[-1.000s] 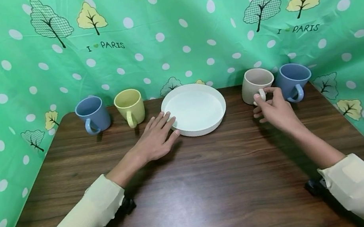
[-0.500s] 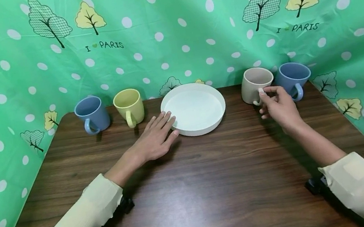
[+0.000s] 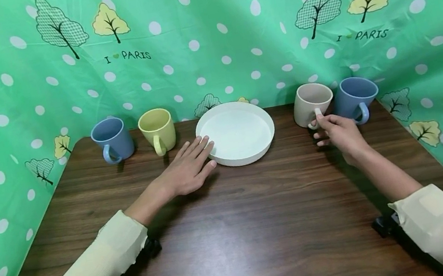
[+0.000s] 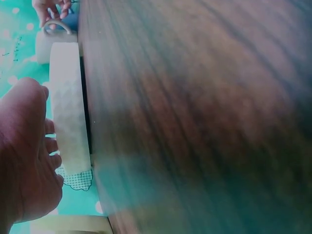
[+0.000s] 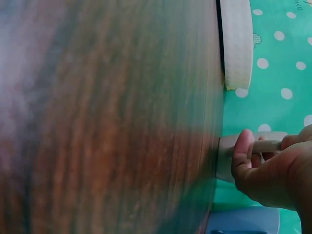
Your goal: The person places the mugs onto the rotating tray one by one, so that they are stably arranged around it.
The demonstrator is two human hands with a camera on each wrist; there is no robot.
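A round white tray (image 3: 242, 132) with a low rim lies at the back middle of the wooden table. My left hand (image 3: 189, 168), fingers straight and spread, is at the tray's left edge; in the left wrist view the fingers (image 4: 51, 144) reach beside its wall. On the right stands an upright light grey mug (image 3: 308, 101), its handle toward me. My right hand (image 3: 341, 135) pinches that handle between thumb and fingers, as the right wrist view also shows with the mug (image 5: 225, 158). Close against the grey mug's right is a blue mug (image 3: 356, 95), partly behind my hand.
Left of the tray stand a yellow mug (image 3: 159, 131) and another blue mug (image 3: 113, 139), both upright with handles toward me. A green dotted cloth (image 3: 203, 28) hangs directly behind the table's back edge. The dark wooden table (image 3: 254, 230) stretches toward me.
My right hand has shifted slightly right and down at the grey mug's handle, its fingers now closer round it. The mugs and tray stay in place; my left hand barely moves.
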